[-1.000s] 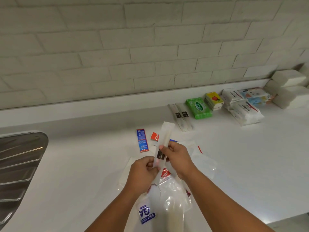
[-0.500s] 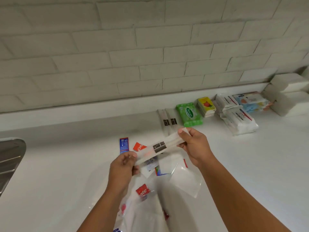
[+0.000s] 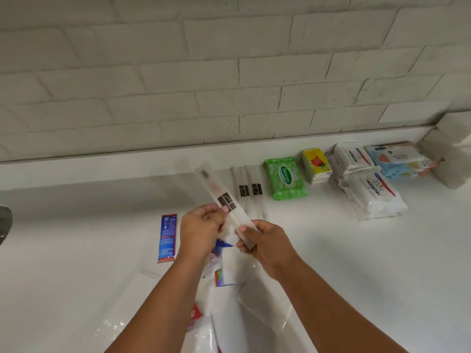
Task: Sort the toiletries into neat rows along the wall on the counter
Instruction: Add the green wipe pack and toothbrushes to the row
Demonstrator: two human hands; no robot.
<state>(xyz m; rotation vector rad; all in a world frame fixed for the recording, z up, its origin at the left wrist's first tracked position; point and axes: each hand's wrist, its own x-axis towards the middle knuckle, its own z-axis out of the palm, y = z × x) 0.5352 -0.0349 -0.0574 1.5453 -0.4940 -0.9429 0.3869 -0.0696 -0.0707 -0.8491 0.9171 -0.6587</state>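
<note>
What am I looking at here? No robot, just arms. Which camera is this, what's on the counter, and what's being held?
There is no machine here. A person works with bare hands, and the single picture comes from a wide-angle camera worn on their head, looking forward and down. The left hand and right hand both grip one long translucent packet, apparently a wrapped toothbrush, above the white counter. Along the brick wall lie two similar packets, a green wipes pack, a yellow tissue pack and white wipes packs. Nearer the person lie a blue toothpaste box and a clear plastic bag with more items.
</note>
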